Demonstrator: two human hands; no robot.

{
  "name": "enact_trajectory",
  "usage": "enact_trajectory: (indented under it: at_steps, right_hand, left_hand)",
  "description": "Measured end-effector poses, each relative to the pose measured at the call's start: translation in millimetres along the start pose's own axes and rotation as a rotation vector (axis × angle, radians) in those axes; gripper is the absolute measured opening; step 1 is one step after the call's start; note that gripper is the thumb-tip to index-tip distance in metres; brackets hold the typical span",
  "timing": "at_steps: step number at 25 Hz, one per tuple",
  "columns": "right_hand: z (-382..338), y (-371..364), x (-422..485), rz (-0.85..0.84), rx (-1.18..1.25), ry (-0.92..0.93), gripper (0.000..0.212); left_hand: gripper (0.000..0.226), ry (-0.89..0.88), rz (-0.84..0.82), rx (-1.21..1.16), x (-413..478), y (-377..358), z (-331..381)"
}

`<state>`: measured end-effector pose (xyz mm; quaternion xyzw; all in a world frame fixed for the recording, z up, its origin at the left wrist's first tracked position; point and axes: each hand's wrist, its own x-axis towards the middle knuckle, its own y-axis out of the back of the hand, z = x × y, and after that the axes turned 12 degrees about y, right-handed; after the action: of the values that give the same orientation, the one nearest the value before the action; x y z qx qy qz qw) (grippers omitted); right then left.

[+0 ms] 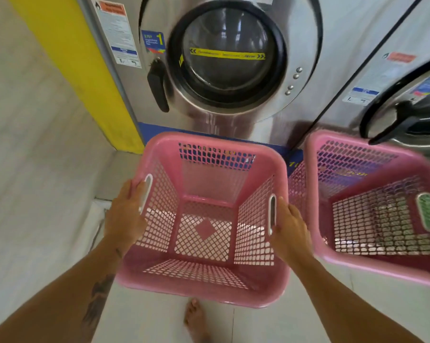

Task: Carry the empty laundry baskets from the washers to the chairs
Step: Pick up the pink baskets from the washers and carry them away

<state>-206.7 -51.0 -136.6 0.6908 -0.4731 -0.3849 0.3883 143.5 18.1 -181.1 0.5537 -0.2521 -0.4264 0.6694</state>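
Two-handed hold: left hand (125, 214) and right hand (289, 231) grip the side handles of the near pink lattice plastic laundry basket (201, 290) at the steel washer (233, 125). We judge a swing could clip the neighbouring pink basket (372, 214).

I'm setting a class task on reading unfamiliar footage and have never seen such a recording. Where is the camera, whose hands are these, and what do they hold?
No machine works here: a person wears one wide-angle camera on the head, so the picture looks forward and down past their own forearms. The left hand and right hand each grip a side of an empty pink laundry basket, fingers at its white handle slots. A second pink basket, with a green handle, sits just to its right. Behind them stand steel front-loading washers; the one straight ahead has its round door closed. A bare foot shows on the tiled floor.
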Motion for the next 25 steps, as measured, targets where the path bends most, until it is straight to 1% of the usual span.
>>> enact_trajectory:
  at_steps: [4,6,9,11,13,15,16,20,22,24,25]
  right_hand:
    - [5,-12,-69,-0.086,0.045,-0.010,0.090]
    - [8,-18,-98,-0.123,0.092,-0.043,0.093]
    - [15,-36,-127,-0.207,0.135,-0.088,0.096]
    - [18,-56,-139,-0.242,0.162,-0.126,0.088]
    - [16,-77,-147,-0.227,0.186,-0.176,0.069]
    - [14,-99,-150,-0.167,0.216,-0.230,0.050]
    - [14,-112,-152,-0.148,0.227,-0.241,0.046]
    - [4,-149,-162,-0.090,0.294,-0.231,0.045]
    - [-1,-160,-165,-0.101,0.317,-0.208,0.047]
    - [0,-167,-167,-0.146,0.312,-0.198,0.052]
    - [1,-169,-169,-0.181,0.299,-0.188,0.053]
  left_hand:
    - [0.087,0.019,0.107,-0.173,-78,25,-12]
    - [0.084,0.051,0.131,-0.226,-113,29,-16]
    - [0.085,0.074,0.111,-0.247,-154,18,-33]
    - [0.083,0.116,0.095,-0.265,-175,0,-44]
    - [0.076,0.197,0.071,-0.286,-187,-20,-59]
    - [0.069,0.253,0.040,-0.279,-191,-43,-74]
    - [0.068,0.268,0.034,-0.270,-193,-55,-85]
    - [0.068,0.246,0.038,-0.259,-195,-82,-120]
    - [0.077,0.261,-0.043,-0.218,-188,-87,-132]
    - [0.082,0.280,-0.219,-0.133,-181,-88,-146]
    - [0.080,0.295,-0.304,-0.108,-179,-88,-152]
